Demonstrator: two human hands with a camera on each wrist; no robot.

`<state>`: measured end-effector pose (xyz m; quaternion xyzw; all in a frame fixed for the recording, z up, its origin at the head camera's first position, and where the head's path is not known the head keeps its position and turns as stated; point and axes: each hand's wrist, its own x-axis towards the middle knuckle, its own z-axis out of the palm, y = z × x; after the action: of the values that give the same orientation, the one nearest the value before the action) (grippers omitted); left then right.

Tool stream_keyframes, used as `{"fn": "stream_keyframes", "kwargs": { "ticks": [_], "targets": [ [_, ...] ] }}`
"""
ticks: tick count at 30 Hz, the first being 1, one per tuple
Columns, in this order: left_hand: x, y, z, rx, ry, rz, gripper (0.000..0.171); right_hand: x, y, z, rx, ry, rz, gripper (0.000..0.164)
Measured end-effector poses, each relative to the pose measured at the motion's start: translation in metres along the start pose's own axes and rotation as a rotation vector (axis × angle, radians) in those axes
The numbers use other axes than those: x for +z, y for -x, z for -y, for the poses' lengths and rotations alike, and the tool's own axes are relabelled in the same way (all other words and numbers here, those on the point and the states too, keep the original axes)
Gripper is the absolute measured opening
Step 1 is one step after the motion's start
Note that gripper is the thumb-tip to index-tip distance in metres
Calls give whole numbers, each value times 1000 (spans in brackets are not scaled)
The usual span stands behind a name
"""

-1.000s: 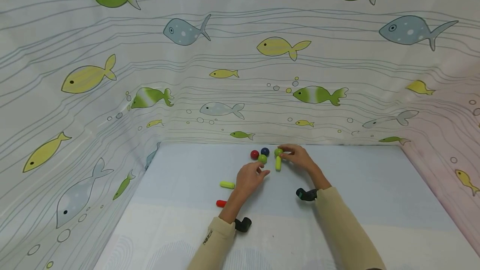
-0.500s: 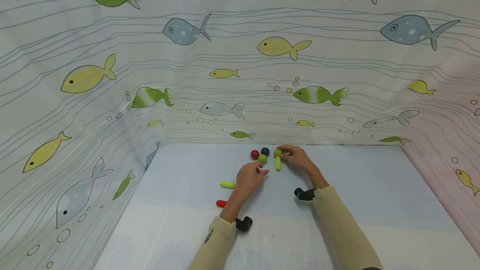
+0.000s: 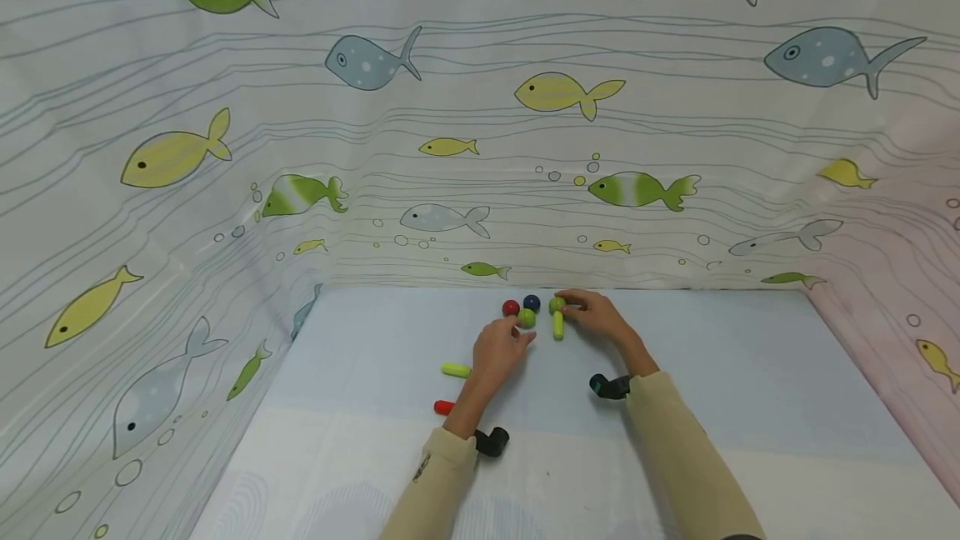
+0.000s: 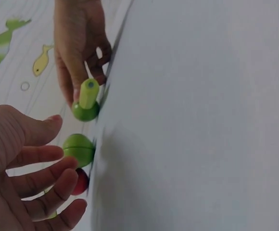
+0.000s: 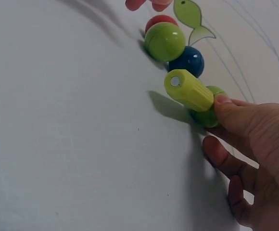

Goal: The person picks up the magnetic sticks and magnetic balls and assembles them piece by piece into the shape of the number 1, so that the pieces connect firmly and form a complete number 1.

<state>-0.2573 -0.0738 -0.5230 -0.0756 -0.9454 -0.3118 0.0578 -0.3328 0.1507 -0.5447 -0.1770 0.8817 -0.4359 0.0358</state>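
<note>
At the back of the table, my right hand (image 3: 592, 312) pinches a green ball (image 3: 557, 304) between thumb and fingers. A yellow-green stick (image 5: 190, 90) sticks out from that ball, a round metal-like disc (image 5: 175, 81) set in its free end. Left of it a second green ball (image 3: 527, 318), a dark blue ball (image 3: 532, 302) and a red ball (image 3: 511, 307) sit in a tight cluster. My left hand (image 3: 498, 354) hovers just in front of the cluster, fingers loosely bent and spread, holding nothing. In the left wrist view its fingertips overlap the second green ball (image 4: 79, 150).
Another yellow-green stick (image 3: 455, 370) and a red stick (image 3: 444, 408) lie left of my left forearm, which partly covers the red one. A fish-printed sheet (image 3: 450, 182) rises behind the table's back edge and along both sides. Dark cameras (image 3: 609, 387) sit at both wrists.
My left hand has shifted slightly forward, its fingertips closer to the ball cluster. The right hand keeps its pinch on the green ball and has hardly moved.
</note>
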Motion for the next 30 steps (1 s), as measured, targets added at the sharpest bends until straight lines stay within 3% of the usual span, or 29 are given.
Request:
{"fn": "stream_keyframes", "kwargs": {
  "ticks": [9,30],
  "targets": [
    [4,-5,-2,-48,0,-48,28,-3,0,1,11,-6,17,37],
    [7,-13,-3,-59,-3,-104,31,-2,-1,-3,22,1,37,37]
  ]
}}
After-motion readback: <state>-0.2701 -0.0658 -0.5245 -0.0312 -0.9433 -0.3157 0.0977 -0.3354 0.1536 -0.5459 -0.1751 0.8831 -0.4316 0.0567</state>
